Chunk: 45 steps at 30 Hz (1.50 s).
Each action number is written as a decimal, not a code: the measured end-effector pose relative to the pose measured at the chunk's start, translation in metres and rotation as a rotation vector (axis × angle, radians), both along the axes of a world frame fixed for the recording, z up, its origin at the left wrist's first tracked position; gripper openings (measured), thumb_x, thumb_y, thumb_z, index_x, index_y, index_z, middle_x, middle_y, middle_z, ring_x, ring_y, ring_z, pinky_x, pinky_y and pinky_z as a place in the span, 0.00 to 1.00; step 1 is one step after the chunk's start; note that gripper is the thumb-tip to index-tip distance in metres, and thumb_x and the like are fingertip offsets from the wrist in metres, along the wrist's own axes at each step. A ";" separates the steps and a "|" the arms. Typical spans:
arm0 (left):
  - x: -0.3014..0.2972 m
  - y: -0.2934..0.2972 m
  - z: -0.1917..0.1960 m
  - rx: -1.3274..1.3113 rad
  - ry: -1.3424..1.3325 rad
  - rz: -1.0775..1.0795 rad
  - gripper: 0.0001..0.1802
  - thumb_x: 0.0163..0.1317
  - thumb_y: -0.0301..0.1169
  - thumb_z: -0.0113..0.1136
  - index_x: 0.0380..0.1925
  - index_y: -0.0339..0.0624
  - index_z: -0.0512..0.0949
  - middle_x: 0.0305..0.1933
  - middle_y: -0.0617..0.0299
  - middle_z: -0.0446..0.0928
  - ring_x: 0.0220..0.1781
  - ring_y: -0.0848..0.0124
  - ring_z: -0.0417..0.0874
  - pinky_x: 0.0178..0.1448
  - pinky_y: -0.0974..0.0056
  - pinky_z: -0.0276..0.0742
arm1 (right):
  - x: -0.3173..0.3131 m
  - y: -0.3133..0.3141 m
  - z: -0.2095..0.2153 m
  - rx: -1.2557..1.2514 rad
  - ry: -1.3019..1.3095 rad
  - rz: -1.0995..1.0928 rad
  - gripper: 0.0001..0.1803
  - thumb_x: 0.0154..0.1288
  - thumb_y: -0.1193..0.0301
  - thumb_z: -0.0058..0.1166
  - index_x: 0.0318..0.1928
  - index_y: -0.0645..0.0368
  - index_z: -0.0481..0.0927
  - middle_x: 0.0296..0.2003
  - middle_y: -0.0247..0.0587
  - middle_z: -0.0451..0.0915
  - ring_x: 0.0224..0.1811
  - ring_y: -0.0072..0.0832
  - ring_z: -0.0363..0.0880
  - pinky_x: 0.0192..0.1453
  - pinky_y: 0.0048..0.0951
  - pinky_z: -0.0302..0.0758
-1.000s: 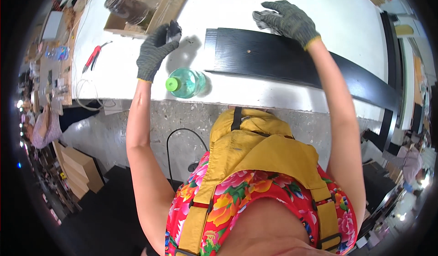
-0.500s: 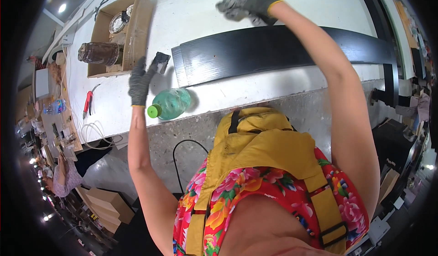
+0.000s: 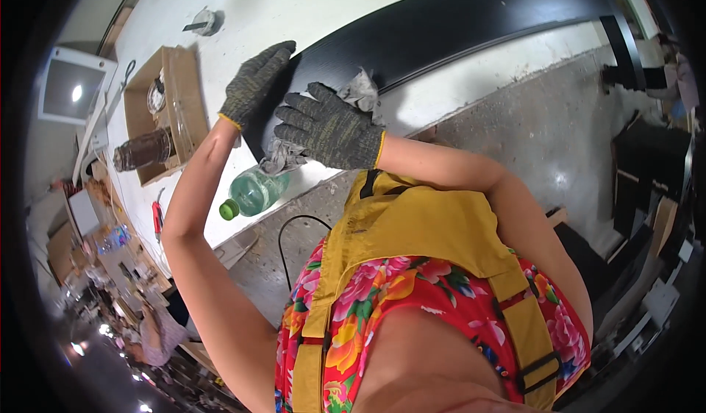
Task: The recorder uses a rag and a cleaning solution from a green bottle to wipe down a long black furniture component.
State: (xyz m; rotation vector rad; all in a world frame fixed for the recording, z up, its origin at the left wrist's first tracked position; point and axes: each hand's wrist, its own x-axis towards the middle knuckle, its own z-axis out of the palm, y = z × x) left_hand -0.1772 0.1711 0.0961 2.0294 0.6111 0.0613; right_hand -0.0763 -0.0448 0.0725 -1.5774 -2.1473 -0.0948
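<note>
A long black panel (image 3: 448, 27) lies across the white table, its left end nearest me. My right hand (image 3: 331, 127), in a dark knitted glove with a yellow cuff, presses a crumpled grey rag (image 3: 360, 91) against this end. Its fingers are spread, and rag sticks out on both sides of the palm. Against the panel's left edge rests my left hand (image 3: 256, 83), gloved alike, fingers stretched out and nothing visible in it. Just below the rag, a green plastic bottle (image 3: 257, 191) with a green cap lies on its side.
Left of my left hand stands a cardboard box (image 3: 186, 100) with a brown-stained jar (image 3: 143, 150) on its rim. Farther off is a small white tub (image 3: 204, 22) with a blade across it. A red-handled tool (image 3: 157, 218) lies at the table's left edge.
My right hand has come from the panel's far side to its near left end with the rag. My left hand has moved onto the panel's edge. The view has turned.
</note>
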 end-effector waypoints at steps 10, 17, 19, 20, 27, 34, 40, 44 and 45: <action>0.023 -0.028 0.008 0.365 0.194 -0.118 0.22 0.74 0.39 0.51 0.64 0.45 0.74 0.60 0.47 0.79 0.56 0.54 0.84 0.60 0.57 0.78 | 0.247 -0.138 -0.061 0.066 0.125 -0.536 0.29 0.70 0.66 0.52 0.70 0.52 0.70 0.70 0.40 0.69 0.73 0.37 0.66 0.80 0.41 0.56; 0.022 -0.026 -0.001 0.407 0.132 -0.069 0.28 0.74 0.52 0.49 0.66 0.49 0.75 0.45 0.52 0.85 0.39 0.68 0.84 0.52 0.64 0.78 | 0.307 -0.185 0.031 0.019 -0.226 -1.039 0.33 0.60 0.70 0.56 0.69 0.44 0.72 0.67 0.40 0.72 0.66 0.43 0.72 0.72 0.42 0.67; 0.033 -0.024 -0.004 0.421 0.159 -0.050 0.30 0.74 0.56 0.47 0.66 0.50 0.75 0.50 0.50 0.85 0.49 0.64 0.86 0.59 0.63 0.77 | 0.291 -0.161 0.036 -0.012 -0.332 -0.973 0.33 0.60 0.72 0.54 0.68 0.43 0.72 0.67 0.39 0.72 0.67 0.43 0.70 0.73 0.42 0.67; 0.044 -0.024 -0.006 0.390 0.145 -0.088 0.32 0.73 0.59 0.45 0.66 0.51 0.75 0.55 0.49 0.83 0.56 0.61 0.84 0.64 0.61 0.74 | 0.284 -0.147 0.034 -0.031 -0.438 -0.907 0.34 0.59 0.73 0.52 0.68 0.43 0.72 0.67 0.37 0.72 0.68 0.43 0.69 0.73 0.41 0.66; 0.087 -0.038 -0.010 0.434 0.153 -0.181 0.34 0.72 0.61 0.43 0.63 0.50 0.77 0.62 0.52 0.79 0.64 0.53 0.78 0.71 0.55 0.69 | 0.187 -0.102 0.004 -0.013 -0.140 -0.562 0.27 0.68 0.60 0.54 0.67 0.47 0.74 0.70 0.37 0.70 0.72 0.42 0.65 0.74 0.49 0.61; 0.083 -0.027 -0.038 0.715 -0.072 -0.351 0.21 0.70 0.35 0.53 0.63 0.53 0.74 0.64 0.56 0.77 0.59 0.52 0.80 0.62 0.53 0.77 | 0.014 -0.025 -0.053 0.200 -0.275 -0.297 0.33 0.72 0.58 0.47 0.76 0.38 0.60 0.72 0.27 0.65 0.71 0.31 0.66 0.74 0.43 0.59; 0.076 -0.022 -0.046 0.707 -0.132 -0.359 0.21 0.69 0.34 0.53 0.62 0.53 0.74 0.65 0.58 0.76 0.59 0.53 0.81 0.62 0.54 0.78 | -0.007 -0.001 -0.016 0.025 0.020 0.058 0.30 0.72 0.54 0.46 0.72 0.41 0.66 0.70 0.29 0.67 0.70 0.29 0.66 0.73 0.42 0.60; 0.078 -0.018 -0.048 0.899 -0.214 -0.443 0.20 0.70 0.35 0.52 0.62 0.54 0.74 0.66 0.60 0.75 0.61 0.56 0.80 0.64 0.56 0.77 | 0.098 -0.054 -0.017 0.111 0.242 -0.048 0.19 0.66 0.72 0.58 0.58 0.50 0.81 0.54 0.37 0.83 0.56 0.34 0.80 0.63 0.38 0.72; 0.078 -0.018 -0.047 0.891 -0.204 -0.430 0.20 0.73 0.36 0.50 0.63 0.54 0.73 0.67 0.59 0.75 0.60 0.55 0.80 0.65 0.56 0.76 | 0.127 -0.074 -0.018 0.106 0.118 -0.159 0.19 0.66 0.73 0.58 0.58 0.50 0.81 0.54 0.37 0.82 0.57 0.35 0.79 0.63 0.39 0.72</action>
